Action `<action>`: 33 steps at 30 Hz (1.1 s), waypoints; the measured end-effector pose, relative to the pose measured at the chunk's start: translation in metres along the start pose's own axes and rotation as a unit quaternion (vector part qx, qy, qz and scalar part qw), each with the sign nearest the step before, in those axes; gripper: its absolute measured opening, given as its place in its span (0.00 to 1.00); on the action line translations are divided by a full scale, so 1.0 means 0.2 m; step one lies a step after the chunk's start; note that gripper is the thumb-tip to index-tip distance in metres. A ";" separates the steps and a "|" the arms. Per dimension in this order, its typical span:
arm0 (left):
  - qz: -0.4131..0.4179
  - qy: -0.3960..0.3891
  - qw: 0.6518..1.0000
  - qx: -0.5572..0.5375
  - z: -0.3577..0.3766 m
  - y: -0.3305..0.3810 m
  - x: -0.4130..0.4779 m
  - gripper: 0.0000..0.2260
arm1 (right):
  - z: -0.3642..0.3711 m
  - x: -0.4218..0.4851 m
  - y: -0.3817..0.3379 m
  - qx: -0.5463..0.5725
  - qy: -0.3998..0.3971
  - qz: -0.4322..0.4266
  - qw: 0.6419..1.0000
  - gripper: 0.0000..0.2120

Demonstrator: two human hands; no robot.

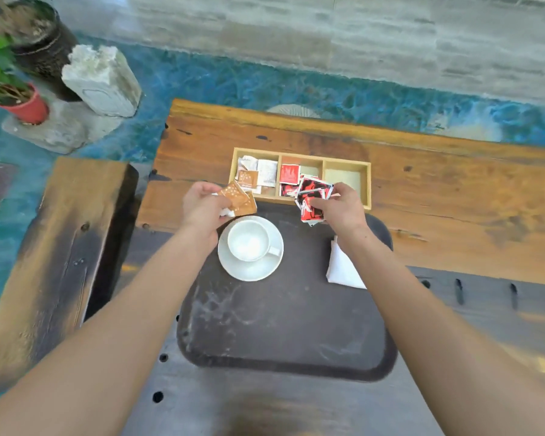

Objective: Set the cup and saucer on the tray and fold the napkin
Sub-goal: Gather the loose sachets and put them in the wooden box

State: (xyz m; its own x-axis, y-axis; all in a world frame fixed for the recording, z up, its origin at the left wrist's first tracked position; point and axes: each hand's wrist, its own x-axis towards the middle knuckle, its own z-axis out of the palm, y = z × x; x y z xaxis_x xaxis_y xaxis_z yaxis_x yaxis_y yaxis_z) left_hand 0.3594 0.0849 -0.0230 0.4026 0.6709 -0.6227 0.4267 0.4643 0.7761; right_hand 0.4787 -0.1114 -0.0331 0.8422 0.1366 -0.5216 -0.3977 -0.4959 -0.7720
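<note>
Cup on saucer, both white, already parked on the dark tray in the middle of the frame, toward its upper left part. Handle pointing right. Looks empty, though glare makes it hard to be sure.

Napkin, white, folded, lying near the tray's right edge, partly hidden under the right forearm.

Left hand just above and left of the cup, fingers pinched on a few brown sachets plus something white underneath. Held over the tray's top edge, not touching the cup.

Right hand over the tray's upper right corner, clamped on a messy bunch of red-and-black packets, fanned out toward the left.

Wooden organizer box right behind the tray, upper middle of the frame, three compartments: left one with white and brown sachets, middle one with red packets, right one looking bare at the bottom.

All sitting on a rough wooden table, orange-brown further up, darker toward the bottom of the frame. Wooden bench on the left side. Upper left corner: red plant pot with green leaves, a bigger dark pot behind, and a pale stone block. Blue patterned floor around.
</note>
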 end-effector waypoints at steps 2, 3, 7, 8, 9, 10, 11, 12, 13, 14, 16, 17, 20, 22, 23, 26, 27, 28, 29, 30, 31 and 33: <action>-0.004 -0.001 1.000 0.012 0.11 0.03 0.08 0.13 | -0.02 0.08 0.02 0.018 0.017 0.026 0.999 0.08; -0.003 0.000 1.000 0.016 0.15 0.05 0.12 0.14 | -0.03 0.12 0.02 0.020 0.026 0.033 0.999 0.10; -0.003 0.027 0.999 0.030 0.30 0.07 0.24 0.16 | 0.02 0.25 0.02 -0.016 0.042 0.033 0.998 0.10; -0.002 0.035 0.999 0.038 0.33 0.07 0.27 0.16 | 0.05 0.28 0.02 -0.034 0.043 0.026 0.998 0.11; 0.000 0.041 0.998 0.049 0.35 0.06 0.31 0.16 | 0.07 0.30 0.02 -0.052 0.045 0.014 0.998 0.13; 0.002 0.043 0.997 0.060 0.36 0.06 0.34 0.16 | 0.09 0.32 0.01 -0.066 0.049 -0.002 0.997 0.15; 0.005 0.044 0.997 0.070 0.38 0.06 0.37 0.15 | 0.11 0.35 0.01 -0.078 0.053 -0.017 0.995 0.16; 0.008 0.046 0.996 0.078 0.39 0.06 0.40 0.15 | 0.13 0.37 0.00 -0.090 0.056 -0.031 0.994 0.17; 0.011 0.048 0.995 0.087 0.40 0.06 0.43 0.15 | 0.15 0.40 -0.01 -0.105 0.058 -0.045 0.992 0.18; 0.016 0.049 0.994 0.096 0.41 0.06 0.45 0.15 | 0.17 0.43 -0.02 -0.122 0.059 -0.059 0.989 0.18; 0.025 0.049 0.992 0.114 0.42 0.05 0.48 0.15 | 0.20 0.46 -0.02 -0.157 0.059 -0.079 0.983 0.18; 0.029 0.048 0.991 0.123 0.42 0.05 0.49 0.15 | 0.22 0.47 -0.03 -0.177 0.058 -0.085 0.979 0.17; 0.043 0.032 0.987 0.150 0.43 0.04 0.50 0.14 | 0.25 0.46 -0.03 -0.236 0.059 -0.098 0.965 0.13; 0.053 0.008 0.985 0.166 0.43 0.03 0.49 0.16 | 0.26 0.44 -0.03 -0.282 0.065 -0.114 0.950 0.11; 0.061 -0.001 0.982 0.178 0.42 0.03 0.48 0.19 | 0.26 0.43 -0.03 -0.301 0.072 -0.121 0.943 0.10; 0.082 -0.025 0.974 0.210 0.40 0.03 0.44 0.23 | 0.26 0.38 -0.05 -0.322 0.086 -0.131 0.934 0.07; 0.087 -0.031 0.973 0.211 0.39 0.03 0.42 0.23 | 0.25 0.35 -0.05 -0.318 0.089 -0.138 0.934 0.09; 0.089 -0.035 0.972 0.212 0.37 0.03 0.40 0.23 | 0.24 0.32 -0.06 -0.313 0.087 -0.146 0.934 0.11; 0.092 -0.034 0.971 0.219 0.35 0.04 0.38 0.23 | 0.23 0.28 -0.07 -0.312 0.083 -0.151 0.934 0.13; 0.097 -0.030 0.967 0.233 0.33 0.05 0.36 0.23 | 0.21 0.25 -0.09 -0.314 0.075 -0.155 0.934 0.15; 0.103 -0.027 0.961 0.255 0.30 0.06 0.33 0.23 | 0.19 0.21 -0.10 -0.317 0.068 -0.157 0.933 0.16; 0.143 -0.036 0.933 0.328 0.25 0.12 0.27 0.24 | 0.15 0.14 -0.16 -0.327 0.046 -0.164 0.929 0.18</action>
State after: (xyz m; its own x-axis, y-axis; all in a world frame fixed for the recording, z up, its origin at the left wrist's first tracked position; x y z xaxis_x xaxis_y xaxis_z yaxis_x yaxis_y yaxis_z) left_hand 0.4321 0.1024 -0.0436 0.6197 0.6612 -0.4228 0.6877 -0.1978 0.6986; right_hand 0.5049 -0.0658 -0.0334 0.9187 0.3133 -0.2406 0.1673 -0.8604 -0.4814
